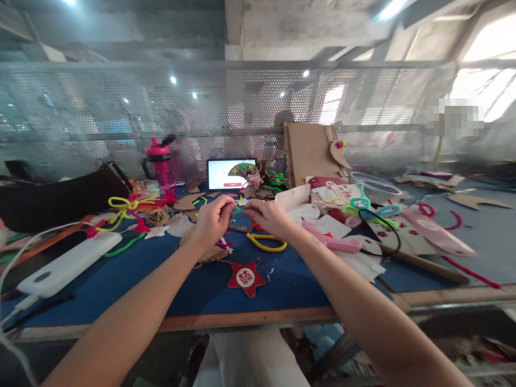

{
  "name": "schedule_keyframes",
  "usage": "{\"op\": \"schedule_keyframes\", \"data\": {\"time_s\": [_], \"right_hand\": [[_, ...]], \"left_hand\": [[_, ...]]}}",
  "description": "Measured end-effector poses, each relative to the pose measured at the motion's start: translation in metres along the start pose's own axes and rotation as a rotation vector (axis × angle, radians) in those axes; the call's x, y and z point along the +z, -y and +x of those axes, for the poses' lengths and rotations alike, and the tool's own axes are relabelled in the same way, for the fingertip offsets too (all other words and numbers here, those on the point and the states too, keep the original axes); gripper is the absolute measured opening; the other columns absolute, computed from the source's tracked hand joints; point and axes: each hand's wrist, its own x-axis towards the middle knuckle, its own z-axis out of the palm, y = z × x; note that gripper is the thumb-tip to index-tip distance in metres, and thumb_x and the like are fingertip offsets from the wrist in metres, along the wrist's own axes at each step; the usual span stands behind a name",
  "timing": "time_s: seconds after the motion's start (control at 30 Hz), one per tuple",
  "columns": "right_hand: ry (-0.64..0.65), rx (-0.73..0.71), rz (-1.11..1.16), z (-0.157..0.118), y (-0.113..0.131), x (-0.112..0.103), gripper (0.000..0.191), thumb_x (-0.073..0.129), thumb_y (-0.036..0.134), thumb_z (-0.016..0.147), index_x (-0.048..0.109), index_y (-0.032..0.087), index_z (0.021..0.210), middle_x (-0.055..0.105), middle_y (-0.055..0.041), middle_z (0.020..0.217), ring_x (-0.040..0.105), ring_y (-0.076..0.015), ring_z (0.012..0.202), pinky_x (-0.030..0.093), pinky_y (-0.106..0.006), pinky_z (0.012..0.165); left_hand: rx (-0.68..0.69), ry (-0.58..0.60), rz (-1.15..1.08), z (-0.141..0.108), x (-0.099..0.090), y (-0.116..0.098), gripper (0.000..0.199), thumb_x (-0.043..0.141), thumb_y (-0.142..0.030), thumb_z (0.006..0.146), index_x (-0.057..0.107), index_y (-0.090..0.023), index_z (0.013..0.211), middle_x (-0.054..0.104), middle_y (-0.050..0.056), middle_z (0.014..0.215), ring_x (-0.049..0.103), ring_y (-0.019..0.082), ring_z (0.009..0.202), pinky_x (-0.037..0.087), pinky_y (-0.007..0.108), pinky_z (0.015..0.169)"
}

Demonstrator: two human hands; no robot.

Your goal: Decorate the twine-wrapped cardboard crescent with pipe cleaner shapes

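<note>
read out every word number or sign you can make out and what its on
"囍" (double happiness sign), on the white disc of the red felt star
Tablet screen: small lines of text, too small and blurred to read

Fuzzy chenille stem (249, 237), matt felt star (244, 278)

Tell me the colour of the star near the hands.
The felt star is red with a white round centre, shown best in the head view.

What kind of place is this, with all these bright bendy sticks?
It's probably a craft workshop: a blue table holds pipe cleaners, a red felt star and cardboard cutouts.
</note>
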Motion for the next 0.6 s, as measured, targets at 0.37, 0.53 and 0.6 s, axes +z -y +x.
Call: {"op": "schedule_keyframes", "data": {"time_s": [0.37,0.53,0.6], "right_hand": [[-0.115,-0.031,-0.008,-0.002,0.002,-0.005,0.015,0.042,0.021,0.089,0.055,0.018,0.083,0.060,-0.0020,0.070,0.053,-0.0130,0.062,0.034,-0.022,0.061],[-0.250,-0.040,0.093,-0.003,0.002,-0.006,0.017,0.041,0.027,0.089,0.051,0.018,0.078,0.055,0.0002,0.064,0.047,-0.0108,0.057,0.035,-0.021,0.059],[-0.262,-0.034,0.143,-0.004,0.003,-0.006,0.020,0.040,0.029,0.090,0.050,0.018,0.076,0.053,0.0009,0.061,0.046,-0.0102,0.056,0.036,-0.021,0.059]], "left_hand": [[-0.639,0.071,-0.749,0.010,0.002,0.003,0.021,0.066,-0.034,0.070,0.058,-0.014,0.069,0.048,-0.005,0.044,0.042,0.006,0.035,0.032,0.018,0.037],[-0.782,0.301,-0.958,0.012,-0.005,0.010,0.026,0.071,-0.037,0.066,0.066,-0.012,0.067,0.042,-0.005,0.042,0.035,0.003,0.034,0.030,0.017,0.036],[-0.752,0.354,-0.995,0.011,-0.005,0.011,0.024,0.073,-0.036,0.064,0.068,-0.013,0.070,0.046,-0.004,0.045,0.040,0.004,0.038,0.035,0.018,0.039]]}}
